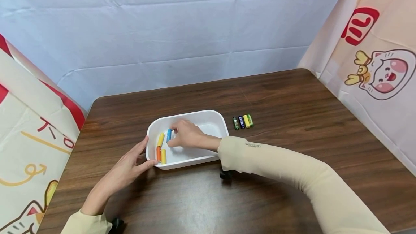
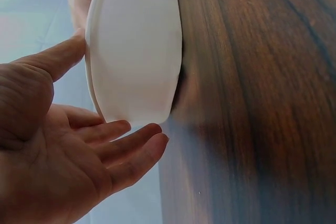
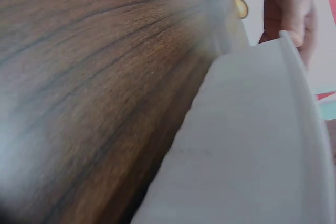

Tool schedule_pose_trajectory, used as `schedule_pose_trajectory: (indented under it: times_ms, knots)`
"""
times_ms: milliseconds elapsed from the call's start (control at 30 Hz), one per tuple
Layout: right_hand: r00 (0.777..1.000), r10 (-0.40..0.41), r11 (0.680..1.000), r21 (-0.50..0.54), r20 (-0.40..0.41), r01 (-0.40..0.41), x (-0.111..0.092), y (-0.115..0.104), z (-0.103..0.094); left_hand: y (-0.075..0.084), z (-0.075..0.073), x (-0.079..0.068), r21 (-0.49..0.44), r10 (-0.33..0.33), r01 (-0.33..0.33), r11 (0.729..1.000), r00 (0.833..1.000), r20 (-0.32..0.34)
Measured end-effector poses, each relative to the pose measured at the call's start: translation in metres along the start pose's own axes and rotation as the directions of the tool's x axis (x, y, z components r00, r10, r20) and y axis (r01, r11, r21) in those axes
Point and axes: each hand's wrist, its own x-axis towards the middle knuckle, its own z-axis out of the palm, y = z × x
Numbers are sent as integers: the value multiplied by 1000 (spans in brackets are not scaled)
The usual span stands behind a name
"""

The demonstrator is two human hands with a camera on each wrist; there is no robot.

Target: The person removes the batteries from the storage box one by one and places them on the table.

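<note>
A white plastic tray stands on the table. My right hand reaches down into it, pinching a blue battery lengthwise between thumb and fingertips. At the tray's left end lie two yellow batteries and an orange battery. My left hand rests against that end, thumb at the near rim and fingers along the outer wall. In the left wrist view, the left hand's fingers are loosely extended, their tips touching the white wall. The right wrist view shows the tray's outer side; the right hand's grasp is hidden there.
To the right of the tray, several batteries stand side by side in a row on the brown wooden table: a dark green battery, a purple battery, a yellow battery and a green one. White cloth hangs behind the table.
</note>
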Motion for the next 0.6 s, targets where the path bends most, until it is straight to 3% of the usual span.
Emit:
schedule_pose_trajectory:
  times_ms: [167,333,600]
  knots:
    - [995,-96,995,-8,-31,96,-13,6,-11,0,0,0,16,-20,20,1000,1000,3]
    - [976,-201,978,42,-85,205,-29,16,-22,0,1,0,26,-30,30,999,1000,4]
    - [965,-223,961,133,-136,241,-54,41,-54,0,1,1,10,-17,17,1000,1000,4]
